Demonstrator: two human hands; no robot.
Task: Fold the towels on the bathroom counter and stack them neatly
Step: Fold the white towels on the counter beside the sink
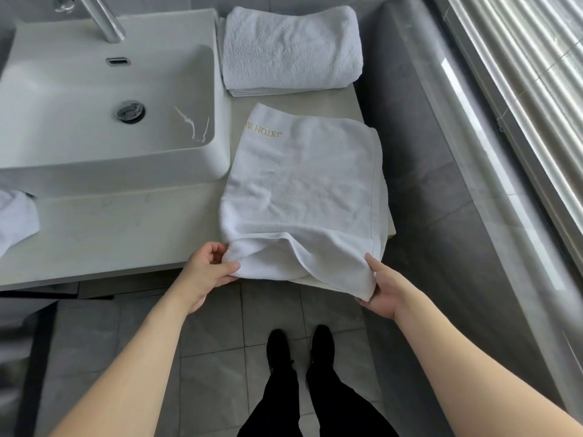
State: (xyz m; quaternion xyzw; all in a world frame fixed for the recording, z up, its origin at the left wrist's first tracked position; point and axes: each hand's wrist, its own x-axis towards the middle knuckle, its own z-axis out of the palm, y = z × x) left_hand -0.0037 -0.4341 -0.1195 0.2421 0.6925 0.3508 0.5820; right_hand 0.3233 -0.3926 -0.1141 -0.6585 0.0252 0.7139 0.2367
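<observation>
On the bench (110, 228) beside the white sink (104, 99), a white towel (299, 190) with gold lettering lies partly folded, its near edge hanging over the front. Both hands pinch that near edge: the left hand (206, 271) has its grip closed on the left corner, thumb on top, and the right hand (383, 287) has its grip closed on the right corner from below. Farther back on the bench, a folded towel (290, 52) sits near the wall. Another white cloth (15, 216) shows at the left edge.
</observation>
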